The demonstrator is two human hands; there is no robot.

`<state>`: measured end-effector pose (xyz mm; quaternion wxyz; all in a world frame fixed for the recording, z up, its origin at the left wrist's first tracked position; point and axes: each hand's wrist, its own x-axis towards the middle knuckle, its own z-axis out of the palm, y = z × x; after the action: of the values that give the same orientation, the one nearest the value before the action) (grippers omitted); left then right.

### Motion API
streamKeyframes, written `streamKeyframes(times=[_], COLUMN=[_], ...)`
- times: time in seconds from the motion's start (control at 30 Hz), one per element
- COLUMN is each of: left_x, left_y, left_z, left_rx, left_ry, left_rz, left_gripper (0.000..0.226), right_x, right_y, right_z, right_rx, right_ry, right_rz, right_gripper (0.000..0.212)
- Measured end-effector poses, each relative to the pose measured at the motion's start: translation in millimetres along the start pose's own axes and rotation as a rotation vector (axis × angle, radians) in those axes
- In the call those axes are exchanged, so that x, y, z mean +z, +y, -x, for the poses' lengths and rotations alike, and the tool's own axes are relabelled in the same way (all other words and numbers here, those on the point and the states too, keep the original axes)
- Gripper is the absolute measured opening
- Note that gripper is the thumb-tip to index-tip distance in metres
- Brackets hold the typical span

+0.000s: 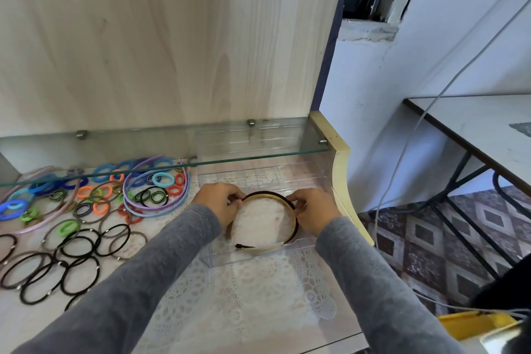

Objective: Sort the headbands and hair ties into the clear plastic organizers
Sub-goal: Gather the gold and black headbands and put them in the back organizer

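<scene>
We hold the black headband point(267, 193) with both hands. It sits in the middle of the frame, low inside the clear plastic organizer point(258, 259) on the worktop point(244, 310).

Our left hand point(221, 204) pinches the band's left side with curled fingers. Our right hand point(311, 210) pinches its right side the same way.

We think the band is very light. It looks stiff but springy, so it may bend if we squeeze it and pop back after. Holding it by its two sides seems best. The thin ends look easier to snap.

The band is a thin open hoop. It is dark on the outside and tan on the inside.

The hair ties point(86, 210) lie at the left of the frame.
</scene>
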<state>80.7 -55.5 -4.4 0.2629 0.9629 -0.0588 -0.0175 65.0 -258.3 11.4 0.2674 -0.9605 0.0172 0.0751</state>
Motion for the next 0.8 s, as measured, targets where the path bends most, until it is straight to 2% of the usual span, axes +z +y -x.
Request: streamKeyframes(times=[0.3,0.57,0.8], left_x=[-2.2,-4.4,-3.0], left_y=[0.4,3.1,4.4], left_z=[-4.1,-2.2,-1.5], left_rx=[-0.046,-0.053,-0.057], left_ry=[-0.067,-0.096,-0.112], left_rz=[0.023,0.049,0.04], left_gripper=[0.016,0.016,0.018], right_x=[-2.0,-0.2,0.1], right_y=[-3.2,-3.7,-4.4], right_z=[1.1,-5.7,-7.8], right_rx=[0.009,0.005,0.014], right_ry=[-0.025,-0.055,-0.069], right_rz=[0.035,0.113,0.152], right_gripper=[0.043,0.029,0.028])
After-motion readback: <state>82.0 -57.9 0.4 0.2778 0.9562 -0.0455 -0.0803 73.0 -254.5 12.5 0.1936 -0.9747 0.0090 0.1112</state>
